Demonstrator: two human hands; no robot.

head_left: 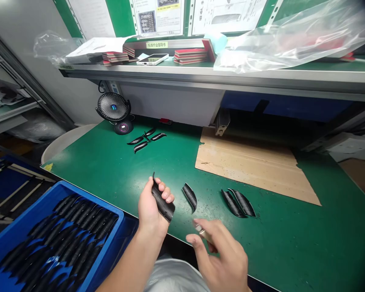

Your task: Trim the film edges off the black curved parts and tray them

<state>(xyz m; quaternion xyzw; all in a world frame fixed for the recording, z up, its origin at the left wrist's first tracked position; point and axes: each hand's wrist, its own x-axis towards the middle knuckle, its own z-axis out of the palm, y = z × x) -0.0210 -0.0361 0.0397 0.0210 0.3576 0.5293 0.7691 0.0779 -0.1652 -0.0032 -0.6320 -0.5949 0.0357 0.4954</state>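
My left hand (149, 211) is closed around a curved black shell-like part (164, 206), its pointed tip showing above the thumb. To its right, low over the front of the table, my right hand (223, 253) is closed on a small tan tool with a shiny metal end (203, 232); the fingers hide much of it. The two hands are apart. One loose black curved part (190, 198) lies on the green table (176, 162) between and beyond them. Farther right, two more black curved parts (239, 204) lie side by side.
A blue bin (121, 215) holding rows of black parts stands at the lower left. Several joined black pieces (146, 140) lie near a small fan (113, 107). A cardboard sheet (249, 166) covers the table's back right. A shelf (182, 75) runs overhead, and dark specks dot the tabletop.
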